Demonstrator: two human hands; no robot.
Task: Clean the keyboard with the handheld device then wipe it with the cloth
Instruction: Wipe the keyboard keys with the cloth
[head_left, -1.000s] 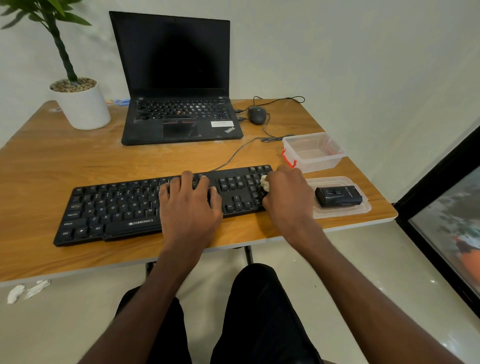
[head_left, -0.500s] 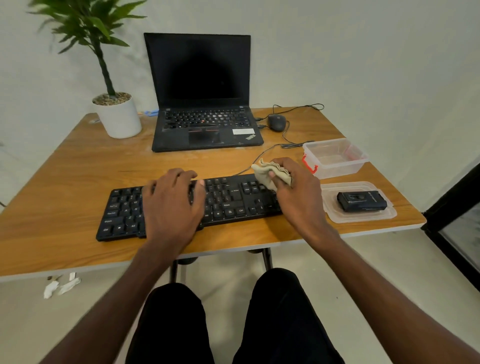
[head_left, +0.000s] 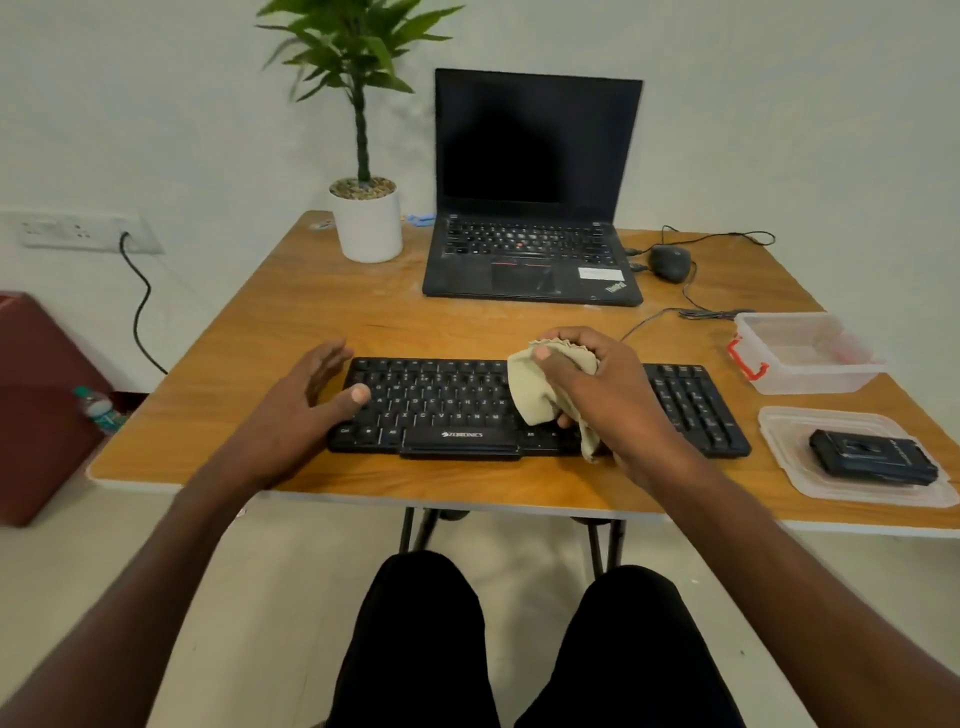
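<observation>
Wooden tabletop (head_left: 311, 312) carrying a black keyboard (head_left: 447, 410) near its front edge. Right hand (head_left: 608, 395) clutching a beige cloth (head_left: 535, 389) over the keys, left hand (head_left: 306, 400) spread loosely at the keyboard's left end. Handheld device (head_left: 872, 457) lying on a clear lid (head_left: 789, 431) just right of the keyboard.

Left hand (head_left: 306, 400) open; right hand (head_left: 602, 395) clenched.

The right hand (head_left: 618, 400) grips a beige cloth (head_left: 540, 389) over the black keyboard (head_left: 447, 410).
</observation>
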